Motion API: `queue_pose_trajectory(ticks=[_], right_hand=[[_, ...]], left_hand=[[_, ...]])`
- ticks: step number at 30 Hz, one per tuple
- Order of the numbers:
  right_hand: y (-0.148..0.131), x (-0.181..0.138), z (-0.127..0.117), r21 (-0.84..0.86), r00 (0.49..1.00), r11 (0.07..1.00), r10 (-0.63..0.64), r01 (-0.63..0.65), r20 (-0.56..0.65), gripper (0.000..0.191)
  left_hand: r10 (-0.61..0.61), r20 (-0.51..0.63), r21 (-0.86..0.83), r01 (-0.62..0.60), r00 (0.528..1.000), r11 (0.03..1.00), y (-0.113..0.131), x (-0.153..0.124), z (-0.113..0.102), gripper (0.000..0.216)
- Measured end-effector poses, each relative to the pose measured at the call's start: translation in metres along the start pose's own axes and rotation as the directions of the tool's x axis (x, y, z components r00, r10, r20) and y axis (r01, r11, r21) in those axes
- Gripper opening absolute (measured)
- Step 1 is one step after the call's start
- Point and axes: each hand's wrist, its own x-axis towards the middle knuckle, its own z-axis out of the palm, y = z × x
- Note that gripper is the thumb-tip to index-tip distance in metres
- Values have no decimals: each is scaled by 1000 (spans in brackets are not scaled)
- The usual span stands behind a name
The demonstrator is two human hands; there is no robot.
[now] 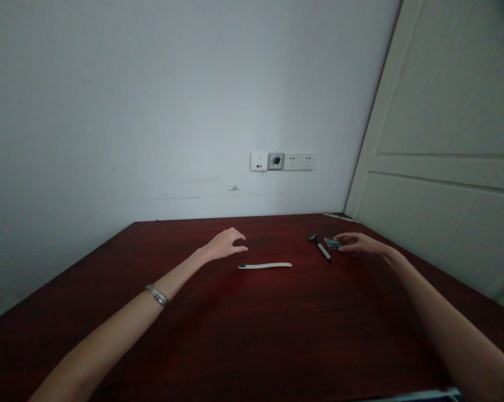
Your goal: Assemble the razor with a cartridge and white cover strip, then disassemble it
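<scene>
My left hand (225, 244) hovers over the table, thumb and fingers apart with nothing between them. Just in front of it lies a white toothbrush (266, 266), its dark-bristled head toward the left. On the right, my right hand (359, 244) has its thumb and fingers at the right end of a small clear case (331, 243) with blue-green pieces inside, perhaps razor cartridges. The case appears to rest on the table. Left of the case is a razor (323, 251) with a grey and black handle, lying slantwise with its head pointing away from me.
The dark red wooden table (252, 335) meets a white wall at the back. Sockets and switches (300, 162) are set low in that wall. A pale panelled door or cabinet side (444, 162) rises along the right edge. A silver bracelet (157, 295) circles my left wrist.
</scene>
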Motion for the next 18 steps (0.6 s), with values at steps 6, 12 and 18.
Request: queue_pose_trajectory(ticks=[6, 12, 18], right_hand=[[27, 10, -1, 57, 976, 998, 18, -31, 215, 62], [24, 16, 1, -24, 975, 999, 44, -39, 220, 67], [18, 20, 0, -94, 977, 994, 71, -53, 203, 79]], left_hand=[[-30, 11, 5, 29, 1000, 1000, -8, -8, 3, 40], [-15, 17, 45, 14, 1000, 999, -13, -13, 2, 41], [-28, 22, 73, 27, 999, 997, -14, -16, -2, 41]])
